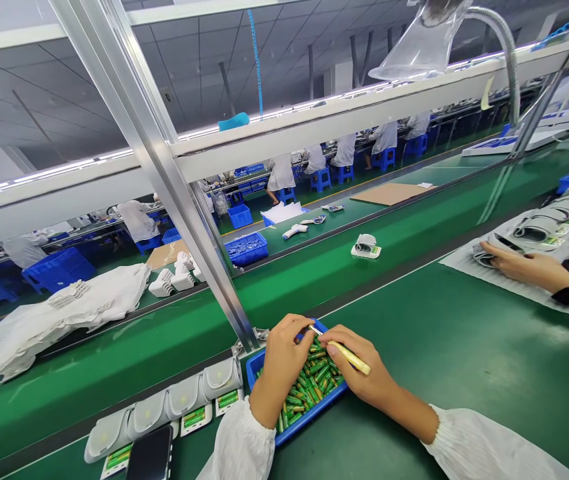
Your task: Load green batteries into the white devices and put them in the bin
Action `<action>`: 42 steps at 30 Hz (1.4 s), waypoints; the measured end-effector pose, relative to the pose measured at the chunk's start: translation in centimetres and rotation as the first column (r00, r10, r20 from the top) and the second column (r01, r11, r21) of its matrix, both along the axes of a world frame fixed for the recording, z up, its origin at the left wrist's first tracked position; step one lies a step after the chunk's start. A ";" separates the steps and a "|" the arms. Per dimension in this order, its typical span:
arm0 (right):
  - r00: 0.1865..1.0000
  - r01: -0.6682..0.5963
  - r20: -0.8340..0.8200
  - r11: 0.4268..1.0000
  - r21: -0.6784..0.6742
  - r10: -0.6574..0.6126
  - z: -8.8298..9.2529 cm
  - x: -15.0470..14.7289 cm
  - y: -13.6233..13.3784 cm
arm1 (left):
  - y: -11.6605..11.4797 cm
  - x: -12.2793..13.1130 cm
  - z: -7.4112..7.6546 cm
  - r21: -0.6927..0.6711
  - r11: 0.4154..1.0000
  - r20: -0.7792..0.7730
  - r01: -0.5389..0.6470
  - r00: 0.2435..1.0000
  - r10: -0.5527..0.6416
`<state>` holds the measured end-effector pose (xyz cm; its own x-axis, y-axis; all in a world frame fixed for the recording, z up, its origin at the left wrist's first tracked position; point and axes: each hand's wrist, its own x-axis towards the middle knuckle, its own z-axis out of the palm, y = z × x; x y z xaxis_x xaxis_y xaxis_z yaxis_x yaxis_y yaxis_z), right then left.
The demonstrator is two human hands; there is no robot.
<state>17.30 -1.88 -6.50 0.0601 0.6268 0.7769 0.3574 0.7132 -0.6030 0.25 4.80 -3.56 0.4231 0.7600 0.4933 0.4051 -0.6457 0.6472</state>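
At lower centre frame, the right hand (pixel 375 381) is gripping a tool (pixel 355 361), likely light, stiff, best held mid-handle; the left hand (pixel 285 352) is pinching near its tip, on what I can't tell, above a bin (pixel 311 417) of batteries (pixel 317 377).

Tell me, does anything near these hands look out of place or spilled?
Perhaps the black phone: it lies beside the row of white units, like a personal item among parts. I see no spill; the loose green batteries are jumbled but sit inside the blue bin.
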 end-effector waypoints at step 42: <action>0.755 -0.398 -0.654 0.825 -0.402 0.046 -1.2 0.2 2.0 | 2.6 0.9 0.5 -0.193 0.968 -0.163 -0.162 0.978 0.131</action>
<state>17.54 0.15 -7.74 0.2007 0.9576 0.2068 -0.3284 0.2647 -0.9067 1.12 7.38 -3.10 0.3562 0.8970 0.2618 0.5864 -0.4327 0.6848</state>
